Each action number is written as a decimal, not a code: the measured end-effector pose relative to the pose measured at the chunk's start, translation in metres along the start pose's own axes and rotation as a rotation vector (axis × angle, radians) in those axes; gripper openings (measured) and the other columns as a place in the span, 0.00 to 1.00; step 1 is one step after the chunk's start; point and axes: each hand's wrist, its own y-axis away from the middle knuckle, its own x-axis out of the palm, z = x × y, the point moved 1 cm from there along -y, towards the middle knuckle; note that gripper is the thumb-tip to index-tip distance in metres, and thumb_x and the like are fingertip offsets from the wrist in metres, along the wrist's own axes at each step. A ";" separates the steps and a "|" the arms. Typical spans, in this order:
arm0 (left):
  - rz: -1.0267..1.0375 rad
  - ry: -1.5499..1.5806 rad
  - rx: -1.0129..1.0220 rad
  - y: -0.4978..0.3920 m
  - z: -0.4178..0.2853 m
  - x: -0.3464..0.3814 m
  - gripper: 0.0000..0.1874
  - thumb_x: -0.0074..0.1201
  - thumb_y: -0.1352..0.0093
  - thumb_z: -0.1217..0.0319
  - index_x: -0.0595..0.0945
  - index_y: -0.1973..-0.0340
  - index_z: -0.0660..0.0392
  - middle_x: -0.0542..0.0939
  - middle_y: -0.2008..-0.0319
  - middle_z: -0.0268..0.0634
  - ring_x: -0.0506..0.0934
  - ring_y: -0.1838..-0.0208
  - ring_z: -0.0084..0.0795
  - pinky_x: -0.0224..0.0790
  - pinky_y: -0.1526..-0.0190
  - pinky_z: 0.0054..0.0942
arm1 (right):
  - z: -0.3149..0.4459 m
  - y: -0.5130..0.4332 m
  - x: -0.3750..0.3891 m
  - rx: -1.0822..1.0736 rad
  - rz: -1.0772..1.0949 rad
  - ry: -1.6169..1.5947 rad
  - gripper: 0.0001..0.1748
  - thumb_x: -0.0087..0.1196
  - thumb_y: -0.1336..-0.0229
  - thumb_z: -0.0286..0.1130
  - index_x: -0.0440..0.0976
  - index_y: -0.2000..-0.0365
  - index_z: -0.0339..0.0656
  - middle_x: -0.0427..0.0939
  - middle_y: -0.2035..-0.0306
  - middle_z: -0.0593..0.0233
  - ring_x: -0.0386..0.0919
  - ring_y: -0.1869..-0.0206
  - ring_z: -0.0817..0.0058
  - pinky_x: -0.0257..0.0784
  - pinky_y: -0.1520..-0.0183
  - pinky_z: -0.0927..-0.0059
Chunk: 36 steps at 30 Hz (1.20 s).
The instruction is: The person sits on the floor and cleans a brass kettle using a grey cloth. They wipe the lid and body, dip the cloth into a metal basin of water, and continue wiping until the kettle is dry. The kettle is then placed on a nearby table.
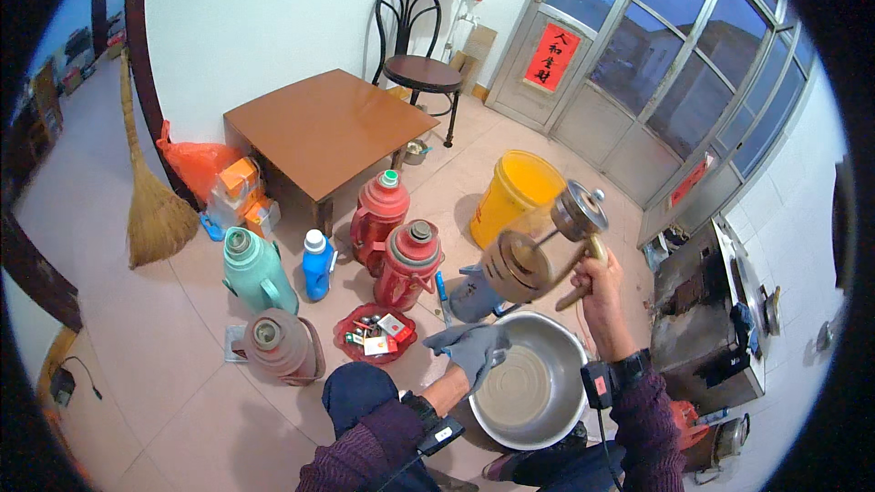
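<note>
My right hand (pixel 598 273) is closed around the handle of a glass French press (pixel 516 263), raised and tilted above the floor. Its metal lid (pixel 580 210) sits at the upper right end, with the plunger rod running inside. A grey cloth (pixel 472 348) covers my left hand (pixel 454 383), over the left rim of a metal basin (pixel 574 396) with some cloudy water in it. The fingers are hidden by the cloth. Behind the press stands a blue-grey thermos flask (pixel 472 297), partly covered by it.
Two red thermos flasks (pixel 407 277), a blue bottle (pixel 316 270), a green flask (pixel 260 273) and a faded flask (pixel 284 348) stand left. A red dish (pixel 376 333) holds small boxes. A knife (pixel 443 294) lies nearby. Beyond are a yellow bucket (pixel 502 198) and low table (pixel 328 126); a stove (pixel 690 314) stands right.
</note>
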 end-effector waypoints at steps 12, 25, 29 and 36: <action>0.604 -2.170 0.289 0.006 0.044 -0.033 0.15 0.49 0.40 0.67 0.81 0.60 0.56 0.80 0.60 0.43 0.78 0.57 0.42 0.64 0.55 0.49 | -0.034 -0.084 0.148 0.086 0.269 0.024 0.12 0.50 0.60 0.16 0.66 0.70 0.35 0.66 0.80 0.68 0.63 0.82 0.80 0.62 0.77 0.76; 0.505 -2.460 0.199 0.024 0.021 -0.065 0.13 0.48 0.40 0.67 0.83 0.65 0.58 0.81 0.65 0.45 0.78 0.63 0.46 0.67 0.65 0.54 | -0.118 -0.166 0.297 0.025 0.318 0.038 0.13 0.53 0.63 0.15 0.68 0.71 0.35 0.70 0.80 0.65 0.66 0.82 0.77 0.61 0.78 0.77; 0.369 -2.417 0.205 0.018 0.033 -0.065 0.12 0.49 0.42 0.68 0.83 0.68 0.60 0.81 0.69 0.46 0.79 0.67 0.44 0.69 0.69 0.51 | -0.148 -0.190 0.336 -0.010 0.338 -0.031 0.14 0.55 0.62 0.17 0.69 0.69 0.35 0.70 0.78 0.67 0.67 0.80 0.78 0.61 0.78 0.77; 0.432 -2.376 0.074 0.020 0.021 -0.072 0.12 0.49 0.43 0.68 0.83 0.69 0.59 0.81 0.70 0.45 0.79 0.67 0.44 0.69 0.70 0.49 | -0.174 -0.219 0.386 -0.057 0.342 0.041 0.15 0.56 0.63 0.19 0.70 0.68 0.36 0.72 0.75 0.66 0.69 0.76 0.79 0.65 0.72 0.76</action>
